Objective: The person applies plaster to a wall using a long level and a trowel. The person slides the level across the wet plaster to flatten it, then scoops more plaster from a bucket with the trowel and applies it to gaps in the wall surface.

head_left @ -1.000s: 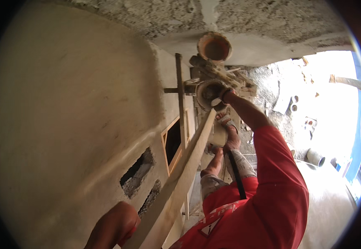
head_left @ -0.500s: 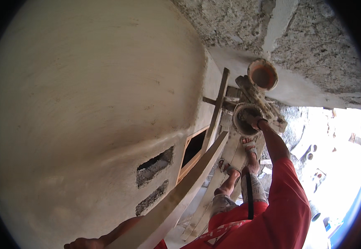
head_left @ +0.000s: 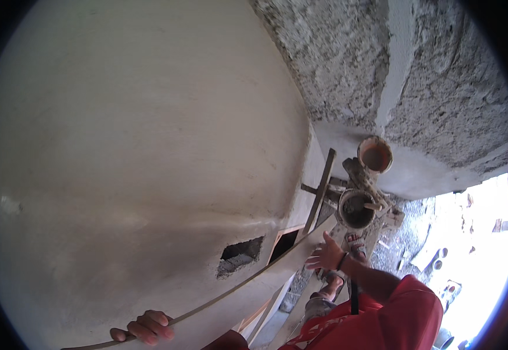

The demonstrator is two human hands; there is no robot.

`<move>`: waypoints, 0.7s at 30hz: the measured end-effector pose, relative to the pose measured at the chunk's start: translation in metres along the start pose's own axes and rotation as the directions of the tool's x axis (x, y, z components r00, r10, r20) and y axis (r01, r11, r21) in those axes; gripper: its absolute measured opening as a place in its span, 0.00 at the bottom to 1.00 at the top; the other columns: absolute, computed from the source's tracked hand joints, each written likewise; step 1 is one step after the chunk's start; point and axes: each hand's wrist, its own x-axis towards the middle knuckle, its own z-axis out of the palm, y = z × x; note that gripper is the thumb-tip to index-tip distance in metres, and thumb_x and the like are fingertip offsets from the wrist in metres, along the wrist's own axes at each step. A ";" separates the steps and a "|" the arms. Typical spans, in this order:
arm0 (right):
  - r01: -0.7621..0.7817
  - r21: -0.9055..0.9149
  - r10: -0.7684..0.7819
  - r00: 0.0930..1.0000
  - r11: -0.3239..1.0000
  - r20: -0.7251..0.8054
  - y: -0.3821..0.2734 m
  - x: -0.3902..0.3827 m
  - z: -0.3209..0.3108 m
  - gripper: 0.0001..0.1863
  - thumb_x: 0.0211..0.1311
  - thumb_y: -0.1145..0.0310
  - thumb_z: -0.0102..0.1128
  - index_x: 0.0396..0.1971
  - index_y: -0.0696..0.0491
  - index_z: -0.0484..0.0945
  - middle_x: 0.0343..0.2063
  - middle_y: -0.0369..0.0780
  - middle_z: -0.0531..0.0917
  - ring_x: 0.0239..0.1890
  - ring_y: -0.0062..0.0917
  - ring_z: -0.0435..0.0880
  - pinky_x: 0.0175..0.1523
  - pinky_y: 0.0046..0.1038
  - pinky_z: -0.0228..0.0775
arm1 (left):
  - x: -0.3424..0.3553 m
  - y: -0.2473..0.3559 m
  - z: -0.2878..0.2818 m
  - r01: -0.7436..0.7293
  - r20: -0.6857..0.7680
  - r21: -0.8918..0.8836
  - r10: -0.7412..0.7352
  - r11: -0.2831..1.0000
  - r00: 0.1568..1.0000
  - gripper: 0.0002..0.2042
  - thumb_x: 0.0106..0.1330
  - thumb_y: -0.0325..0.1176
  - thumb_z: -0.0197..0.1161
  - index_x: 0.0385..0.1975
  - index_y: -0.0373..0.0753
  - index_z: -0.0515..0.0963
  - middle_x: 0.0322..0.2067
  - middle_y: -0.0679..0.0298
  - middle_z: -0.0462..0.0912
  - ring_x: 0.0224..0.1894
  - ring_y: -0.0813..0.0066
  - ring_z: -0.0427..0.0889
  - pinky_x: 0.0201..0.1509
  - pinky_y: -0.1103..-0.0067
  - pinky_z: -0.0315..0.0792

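A long, straight-edged board (head_left: pixel 283 269) slants from the lower left up toward the buckets, beside the plastered wall (head_left: pixel 149 146). My left hand (head_left: pixel 144 328) is closed around its lower-left end. Over the board's far part, my right hand (head_left: pixel 327 254) is empty with its fingers spread; whether it touches the board I cannot tell. Just beyond that hand stands a mortar-smeared bucket (head_left: pixel 341 219) with grey mix inside. From it sticks a tool's handle (head_left: pixel 373 206), the rest of the tool hidden in the bucket.
Behind it is a second, orange-rimmed bucket (head_left: pixel 361 154) by rough wooden pieces. A narrow wooden bar (head_left: pixel 322 189) leans near the wall corner. The wall has a rough rectangular hole (head_left: pixel 239 256). My feet are on planks; bright ground with pipes lies at right.
My right hand has left the bucket and come back to the board, open. The board has turned and lies closer to the wall. The view has shifted, so the buckets appear lower.
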 end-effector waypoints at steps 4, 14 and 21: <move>0.231 0.242 -0.262 0.959 0.942 0.109 0.039 0.020 0.044 0.29 0.63 0.49 0.51 0.55 0.57 0.66 0.50 0.49 0.74 0.54 0.45 0.75 0.61 0.50 0.64 | -0.032 0.023 0.001 -0.147 -0.313 0.107 0.174 0.983 0.934 0.23 0.68 0.45 0.52 0.56 0.34 0.66 0.38 0.58 0.75 0.36 0.67 0.74 0.47 0.68 0.68; 0.613 0.007 -0.575 0.737 0.790 0.355 -0.046 0.031 0.183 0.20 0.63 0.57 0.56 0.50 0.53 0.72 0.43 0.43 0.79 0.45 0.34 0.81 0.43 0.39 0.80 | -0.200 0.099 -0.067 0.457 -0.973 0.223 0.170 0.861 0.155 0.25 0.67 0.49 0.54 0.53 0.32 0.70 0.53 0.53 0.75 0.53 0.61 0.75 0.59 0.65 0.69; 0.769 -0.182 -0.690 0.632 0.612 0.352 -0.129 0.047 0.287 0.15 0.58 0.56 0.60 0.39 0.49 0.73 0.32 0.37 0.80 0.33 0.25 0.81 0.31 0.29 0.76 | -0.222 0.032 -0.090 0.473 -0.999 -0.051 -0.037 0.879 -0.038 0.28 0.62 0.53 0.62 0.55 0.40 0.70 0.46 0.62 0.75 0.42 0.72 0.74 0.45 0.77 0.67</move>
